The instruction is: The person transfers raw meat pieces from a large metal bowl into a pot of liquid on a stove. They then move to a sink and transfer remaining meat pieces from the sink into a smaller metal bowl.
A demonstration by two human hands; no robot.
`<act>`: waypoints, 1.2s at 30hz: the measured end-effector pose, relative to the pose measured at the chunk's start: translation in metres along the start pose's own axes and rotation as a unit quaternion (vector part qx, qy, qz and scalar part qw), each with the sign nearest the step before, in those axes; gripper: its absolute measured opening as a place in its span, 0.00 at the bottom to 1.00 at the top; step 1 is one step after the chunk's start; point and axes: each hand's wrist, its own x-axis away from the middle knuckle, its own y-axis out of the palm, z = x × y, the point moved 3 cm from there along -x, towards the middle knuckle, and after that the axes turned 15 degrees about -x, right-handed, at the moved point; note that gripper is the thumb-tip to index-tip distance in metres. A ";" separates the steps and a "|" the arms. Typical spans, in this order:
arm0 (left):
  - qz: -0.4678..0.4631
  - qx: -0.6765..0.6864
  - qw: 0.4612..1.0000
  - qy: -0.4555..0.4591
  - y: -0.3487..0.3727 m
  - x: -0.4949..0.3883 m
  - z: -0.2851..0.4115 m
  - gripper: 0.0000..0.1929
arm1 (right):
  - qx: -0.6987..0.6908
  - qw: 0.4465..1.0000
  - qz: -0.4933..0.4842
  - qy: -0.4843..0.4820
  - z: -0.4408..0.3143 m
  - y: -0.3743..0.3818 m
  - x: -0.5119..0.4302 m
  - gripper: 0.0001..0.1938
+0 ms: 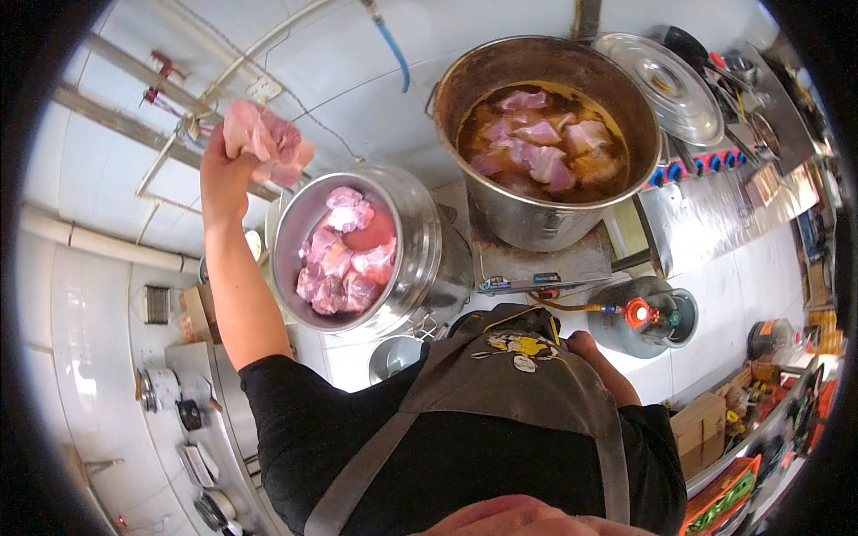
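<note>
Raised at the upper left, my left hand (pixel 226 175) grips a piece of raw meat (pixel 268 142), above and left of a steel pot. That smaller steel pot (pixel 419 248) holds several chunks of raw meat (pixel 332 261) in reddish liquid. To its right stands a large steel stockpot (pixel 549 224) with brown broth, and pieces of meat (pixel 536 144) lie partly above the liquid. My right hand (pixel 582 343) is low beside the apron (pixel 509 382), mostly hidden by it; its fingers cannot be made out.
A round metal lid (pixel 660 87) leans right of the stockpot, near a stove with blue knobs (pixel 697 166). A gas cylinder (pixel 630 315) with a hose stands on the floor below. An empty-looking metal basin (pixel 395 358) is near my body. Cardboard boxes (pixel 700 429) are at right.
</note>
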 end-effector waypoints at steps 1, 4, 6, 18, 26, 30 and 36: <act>-0.016 0.017 1.000 0.005 0.020 -0.010 0.017 0.26 | 0.017 1.000 0.013 -0.019 -0.005 -0.002 0.002 0.17; -0.086 0.058 0.993 0.050 0.096 -0.041 0.055 0.25 | -0.028 0.995 -0.024 0.089 -0.010 -0.011 0.012 0.19; -0.161 0.037 0.984 0.068 0.161 -0.058 0.068 0.23 | -0.034 0.991 -0.040 0.126 -0.014 -0.018 0.022 0.18; -0.262 -0.386 0.827 0.314 0.509 -0.078 0.046 0.19 | -0.019 0.996 0.023 0.085 0.116 0.021 0.024 0.07; -0.329 -0.469 0.758 0.311 0.571 -0.068 0.029 0.23 | -0.111 0.977 0.060 0.171 0.146 0.027 0.048 0.12; -0.368 -0.361 0.781 0.352 0.538 -0.079 0.051 0.27 | -0.092 0.987 0.012 0.128 0.132 0.012 0.045 0.11; -0.168 -0.251 0.885 0.355 0.352 -0.090 0.081 0.25 | 0.017 0.999 -0.034 0.027 0.121 -0.008 -0.026 0.08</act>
